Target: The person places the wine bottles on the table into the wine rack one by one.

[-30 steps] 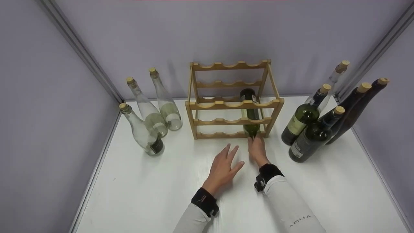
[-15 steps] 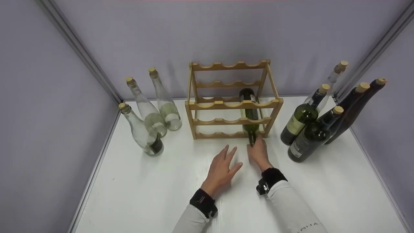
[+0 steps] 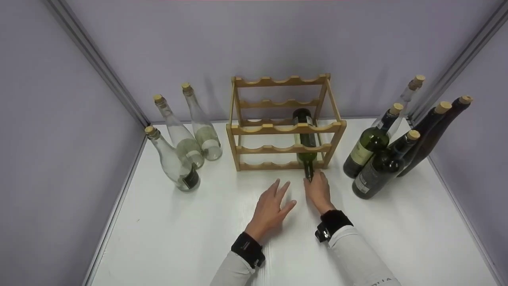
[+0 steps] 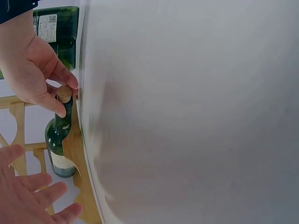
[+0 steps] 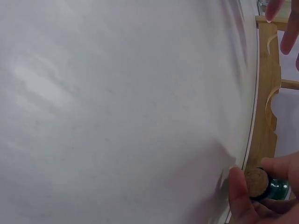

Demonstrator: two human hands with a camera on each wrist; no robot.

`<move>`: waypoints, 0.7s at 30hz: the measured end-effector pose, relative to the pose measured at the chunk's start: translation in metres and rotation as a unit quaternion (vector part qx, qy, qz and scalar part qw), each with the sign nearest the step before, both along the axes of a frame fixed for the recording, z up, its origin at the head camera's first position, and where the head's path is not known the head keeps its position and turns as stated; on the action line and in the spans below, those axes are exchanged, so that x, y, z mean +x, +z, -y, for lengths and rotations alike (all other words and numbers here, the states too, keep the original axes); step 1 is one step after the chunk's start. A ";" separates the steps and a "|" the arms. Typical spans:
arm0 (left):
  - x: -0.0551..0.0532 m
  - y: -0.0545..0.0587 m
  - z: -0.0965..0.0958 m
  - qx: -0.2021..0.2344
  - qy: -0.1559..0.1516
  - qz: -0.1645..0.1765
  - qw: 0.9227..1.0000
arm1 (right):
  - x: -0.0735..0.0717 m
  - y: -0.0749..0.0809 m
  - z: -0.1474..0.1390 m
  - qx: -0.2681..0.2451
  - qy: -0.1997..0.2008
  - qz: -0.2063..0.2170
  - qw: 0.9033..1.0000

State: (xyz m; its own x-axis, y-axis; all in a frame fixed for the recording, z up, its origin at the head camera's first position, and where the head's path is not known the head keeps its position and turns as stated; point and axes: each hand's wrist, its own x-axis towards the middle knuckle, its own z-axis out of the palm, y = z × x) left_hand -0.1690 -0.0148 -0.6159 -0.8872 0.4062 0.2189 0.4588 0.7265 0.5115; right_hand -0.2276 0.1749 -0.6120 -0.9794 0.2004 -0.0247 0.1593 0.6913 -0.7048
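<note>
One green bottle (image 3: 307, 140) lies in the wooden rack (image 3: 278, 149), right-hand slot, base to the back, neck sticking out the front over the lowest front bar. Right hand (image 3: 318, 191) grasps it at the neck: thumb on one side, fingers on the other, just behind the cork (image 5: 256, 182) (left wrist view gives the clearest look at the grip). Left hand (image 3: 269, 208) is free, fingers spread, palm turned to the right hand, holding nothing; it sits over the white surface (image 3: 190, 238) in front of the rack, near the right hand but not touching it or the bottle. Black wrist straps (image 3: 248, 249) and pale sleeves (image 3: 363, 256) on both arms. Rack stands close to the back wall (image 3: 198, 43). Left of it, three clear corked bottles stand upright: one with a dark label (image 3: 170, 161) nearest the front, one with a pale label (image 3: 185, 146) behind it, and one close to the rack (image 3: 207, 135). Right of it, five more corked ones stand bunched: a green bottle with a yellowish label (image 3: 362, 153), a dark bottle with a grey label (image 3: 375, 174) in front, a clear bottle (image 3: 408, 95) at the back, plus two very dark ones on the outer side, the nearer (image 3: 429, 123) partly covering the farther (image 3: 446, 123). Their labels can't be made out.
</note>
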 end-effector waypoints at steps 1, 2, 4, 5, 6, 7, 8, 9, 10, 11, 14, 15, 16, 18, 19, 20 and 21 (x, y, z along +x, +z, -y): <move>0.000 0.000 0.000 0.000 0.000 0.001 1.000 | -0.001 0.000 0.000 -0.006 -0.003 0.001 1.000; 0.000 0.000 0.000 0.000 0.000 0.003 1.000 | -0.001 0.000 0.000 -0.011 -0.004 0.003 1.000; 0.000 0.000 0.000 0.000 -0.001 0.006 1.000 | -0.002 -0.001 -0.001 -0.021 -0.005 0.005 1.000; 0.000 0.000 0.000 0.000 -0.001 0.007 1.000 | -0.003 -0.001 -0.002 -0.025 -0.006 0.006 1.000; 0.000 0.000 0.000 -0.001 -0.001 0.007 1.000 | -0.003 -0.002 -0.002 -0.030 -0.007 0.007 1.000; 0.000 0.000 0.000 -0.001 -0.001 0.007 1.000 | -0.004 -0.002 -0.003 -0.033 -0.006 0.006 0.999; 0.000 -0.001 0.000 -0.001 -0.001 0.007 1.000 | -0.004 -0.003 -0.004 -0.036 -0.005 0.005 0.999; 0.000 -0.001 -0.001 -0.001 -0.001 0.006 1.000 | -0.005 -0.004 -0.005 -0.038 -0.004 0.003 0.999; 0.000 -0.001 -0.001 -0.001 -0.002 0.006 1.000 | -0.005 -0.004 -0.005 -0.041 -0.003 0.001 0.999; 0.000 -0.001 -0.001 0.000 -0.002 0.006 1.000 | -0.006 -0.005 -0.006 -0.046 -0.003 0.000 0.999; 0.000 0.000 -0.001 0.004 -0.005 0.009 1.000 | -0.006 -0.005 -0.006 -0.065 -0.003 0.004 0.998; 0.000 0.000 -0.002 0.005 -0.005 0.011 1.000 | -0.006 -0.005 -0.006 -0.073 -0.003 0.007 0.997; 0.000 0.001 -0.002 0.004 -0.005 0.013 1.000 | -0.006 -0.006 -0.007 -0.081 -0.002 0.011 0.997; 0.001 0.001 -0.003 0.004 -0.005 0.018 1.000 | -0.007 -0.006 -0.007 -0.099 0.000 0.019 0.995; 0.001 0.001 -0.003 0.003 -0.004 0.020 1.000 | -0.006 -0.006 -0.008 -0.105 0.001 0.022 0.994; 0.001 0.002 -0.004 0.002 -0.004 0.022 1.000 | -0.006 -0.006 -0.008 -0.113 0.003 0.025 0.993; 0.001 0.002 -0.004 0.001 -0.003 0.024 1.000 | -0.006 -0.006 -0.009 -0.123 0.003 0.030 0.992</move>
